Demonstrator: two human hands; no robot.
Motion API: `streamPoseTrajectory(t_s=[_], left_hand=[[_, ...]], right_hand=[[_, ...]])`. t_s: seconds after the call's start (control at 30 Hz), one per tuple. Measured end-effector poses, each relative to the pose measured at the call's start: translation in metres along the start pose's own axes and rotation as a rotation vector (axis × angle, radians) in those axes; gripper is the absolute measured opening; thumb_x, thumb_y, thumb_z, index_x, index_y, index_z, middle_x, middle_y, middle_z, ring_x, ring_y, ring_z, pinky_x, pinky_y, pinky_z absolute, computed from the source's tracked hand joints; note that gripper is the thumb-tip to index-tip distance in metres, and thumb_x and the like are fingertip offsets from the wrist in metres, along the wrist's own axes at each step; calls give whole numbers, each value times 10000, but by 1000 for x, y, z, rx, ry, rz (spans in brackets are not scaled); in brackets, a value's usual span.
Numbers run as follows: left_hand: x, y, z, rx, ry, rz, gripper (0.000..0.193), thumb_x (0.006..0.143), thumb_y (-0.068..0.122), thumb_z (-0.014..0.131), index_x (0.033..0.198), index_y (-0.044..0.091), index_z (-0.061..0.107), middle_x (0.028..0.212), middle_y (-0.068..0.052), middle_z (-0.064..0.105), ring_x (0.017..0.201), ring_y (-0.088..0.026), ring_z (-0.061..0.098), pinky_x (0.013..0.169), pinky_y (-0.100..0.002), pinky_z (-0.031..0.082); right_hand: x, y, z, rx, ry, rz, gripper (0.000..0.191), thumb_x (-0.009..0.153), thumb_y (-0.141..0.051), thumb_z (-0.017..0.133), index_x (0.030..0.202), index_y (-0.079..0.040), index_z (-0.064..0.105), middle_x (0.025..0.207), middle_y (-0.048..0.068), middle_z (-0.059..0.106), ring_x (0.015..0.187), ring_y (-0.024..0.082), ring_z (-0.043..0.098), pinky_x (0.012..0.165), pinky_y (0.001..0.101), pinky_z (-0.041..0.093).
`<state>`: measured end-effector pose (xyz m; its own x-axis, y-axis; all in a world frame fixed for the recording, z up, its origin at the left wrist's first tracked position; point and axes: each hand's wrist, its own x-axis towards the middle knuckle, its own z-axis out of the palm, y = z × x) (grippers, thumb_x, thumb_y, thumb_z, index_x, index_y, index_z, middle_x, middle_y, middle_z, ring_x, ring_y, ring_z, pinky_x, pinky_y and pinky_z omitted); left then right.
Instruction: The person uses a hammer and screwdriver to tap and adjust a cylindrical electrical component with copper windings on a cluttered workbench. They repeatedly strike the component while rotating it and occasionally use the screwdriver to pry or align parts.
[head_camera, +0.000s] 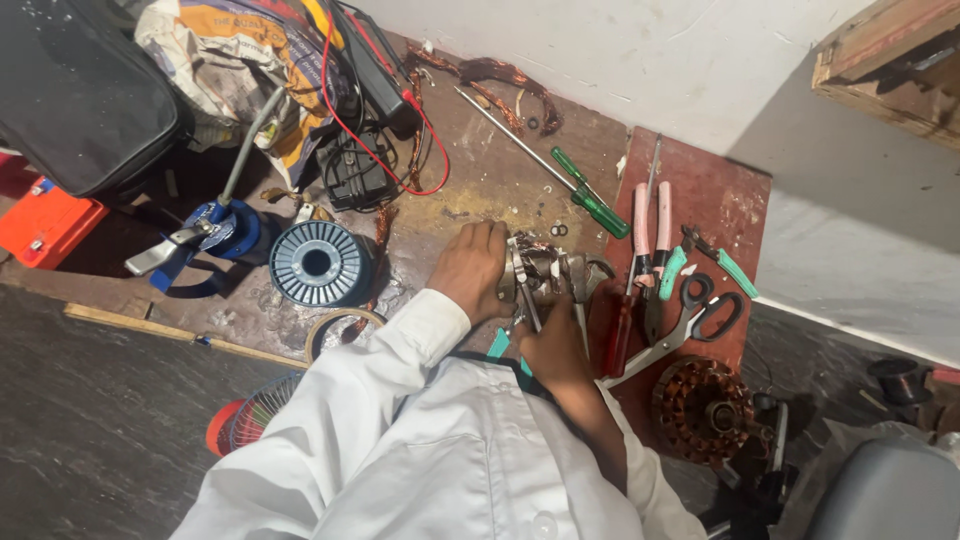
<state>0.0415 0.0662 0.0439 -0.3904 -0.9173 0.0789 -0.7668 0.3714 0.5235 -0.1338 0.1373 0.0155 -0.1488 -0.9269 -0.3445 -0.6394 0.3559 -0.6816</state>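
Whitish wall (640, 60) behind; dark grainy floor (90, 420) at lower left. Stained brown tabletop (480, 180), littered: black bag (80, 90), blue-grey wire spool (318, 263), copper-wound stator (702, 408), green screwdriver (590, 200), scissors (690, 320). At centre, small metal motor part (545, 270) on the tabletop. Left hand (470, 270) curled against its side, steadying. Right hand (550, 345) closed around a slim metal tool (525, 300) touching the part.

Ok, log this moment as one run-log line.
left hand: steadies metal motor part | right hand: works pliers on it | scissors, green screwdriver beside
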Motion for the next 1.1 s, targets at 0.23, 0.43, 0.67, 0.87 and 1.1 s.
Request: streamPoseTrajectory(t_s=[0.23, 0.43, 0.67, 0.87, 1.1], left_hand=[[-2, 9, 6, 19, 8, 47, 1050, 474, 258, 929, 1342, -112, 467, 1236, -235, 556, 1161, -399, 539, 999, -437, 477], [-8, 10, 6, -22, 20, -46, 1106, 433, 302, 965, 1331, -96, 455, 1250, -245, 531, 1186, -417, 517, 983, -448, 491], [-2, 18, 4, -56, -57, -234, 1046, 467, 345, 984, 1269, -85, 469, 1228, -250, 512, 1193, -430, 507, 957, -470, 514], [15, 26, 1, -84, -114, -402, 981, 482, 383, 997, 1180, -90, 496, 1185, -266, 544, 1163, -432, 527, 960, -469, 517], [16, 28, 1, -42, -54, -324, 928, 485, 354, 983, 1161, -75, 514, 1143, -240, 562, 1132, -414, 541, 939, -456, 522]], right_hand=[[2, 23, 9, 23, -109, 129, 245, 770, -212, 730, 899, -10, 678, 867, 264, 728, 868, 454, 704, 769, 512, 533], [8, 30, 21, -334, 139, -12, 305, 773, -192, 699, 1048, -61, 709, 886, 272, 698, 885, 472, 679, 817, 537, 524], [24, 32, 1, -509, 402, -385, 325, 786, -118, 679, 1078, 22, 649, 954, 243, 683, 922, 441, 658, 799, 538, 486], [56, 19, -27, -596, 439, -585, 145, 827, -45, 645, 948, 23, 604, 872, 207, 639, 856, 386, 624, 774, 489, 455], [38, -9, -45, -642, 158, -250, 223, 739, -131, 735, 877, -10, 609, 916, 213, 670, 909, 427, 653, 790, 540, 497]])
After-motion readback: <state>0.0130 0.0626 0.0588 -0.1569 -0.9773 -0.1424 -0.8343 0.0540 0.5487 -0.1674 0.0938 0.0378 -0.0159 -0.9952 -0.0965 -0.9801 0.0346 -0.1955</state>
